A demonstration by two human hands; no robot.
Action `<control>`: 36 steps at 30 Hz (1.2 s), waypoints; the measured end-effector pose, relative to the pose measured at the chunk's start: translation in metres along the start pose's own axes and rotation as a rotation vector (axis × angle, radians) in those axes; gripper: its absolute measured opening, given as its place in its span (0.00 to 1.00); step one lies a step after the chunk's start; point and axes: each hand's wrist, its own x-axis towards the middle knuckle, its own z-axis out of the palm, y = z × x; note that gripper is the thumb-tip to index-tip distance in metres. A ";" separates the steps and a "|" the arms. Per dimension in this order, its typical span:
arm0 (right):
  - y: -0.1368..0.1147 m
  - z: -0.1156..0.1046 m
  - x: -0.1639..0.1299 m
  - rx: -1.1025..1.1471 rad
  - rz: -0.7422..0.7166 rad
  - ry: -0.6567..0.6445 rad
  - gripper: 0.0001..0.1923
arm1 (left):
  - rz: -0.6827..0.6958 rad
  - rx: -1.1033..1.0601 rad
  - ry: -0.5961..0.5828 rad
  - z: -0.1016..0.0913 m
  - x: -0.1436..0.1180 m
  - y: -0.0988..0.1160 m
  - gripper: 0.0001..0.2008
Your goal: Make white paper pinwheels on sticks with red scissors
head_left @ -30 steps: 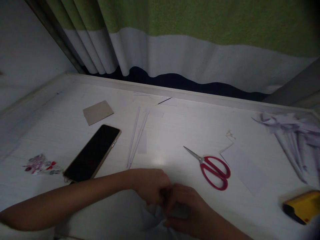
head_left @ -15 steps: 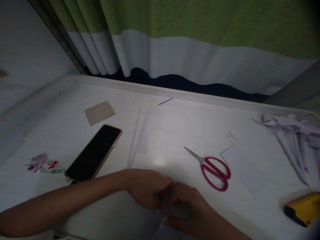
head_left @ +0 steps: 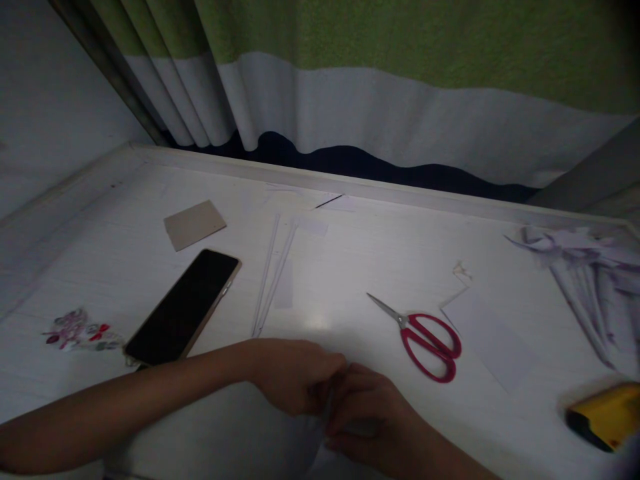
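My left hand [head_left: 295, 373] and my right hand [head_left: 367, 417] meet at the near edge of the white table [head_left: 350, 267]. Both pinch a small piece of white paper [head_left: 330, 407], which shows only as a thin sliver between the fingers and is mostly hidden. Red-handled scissors [head_left: 427, 337] lie closed on the table just right of my hands. Two thin rolled paper sticks [head_left: 270, 273] lie beyond my left hand.
A dark phone [head_left: 184, 307] lies face up at the left, with a brown card [head_left: 195, 224] behind it and a small sticker [head_left: 75, 330] farther left. A white paper sheet [head_left: 493, 340], a pile of paper cones [head_left: 585, 273] and a yellow tool [head_left: 605, 415] sit right. A curtain [head_left: 350, 100] hangs behind.
My hands stay together at the near edge. The fingers have shifted slightly on the paper, which now shows less below them.
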 end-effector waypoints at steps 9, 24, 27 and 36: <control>0.003 0.003 -0.003 -0.033 -0.023 0.035 0.01 | 0.080 -0.043 -0.034 0.004 0.004 -0.003 0.04; -0.003 -0.002 -0.006 -0.276 0.052 0.043 0.09 | 0.018 -0.045 0.010 -0.010 -0.002 0.007 0.11; -0.001 -0.003 -0.010 -0.265 0.128 0.050 0.09 | 0.004 -0.075 0.041 -0.010 -0.002 0.008 0.13; 0.002 0.001 -0.013 -0.185 0.348 0.090 0.08 | -0.009 -0.175 0.146 -0.009 -0.005 0.011 0.17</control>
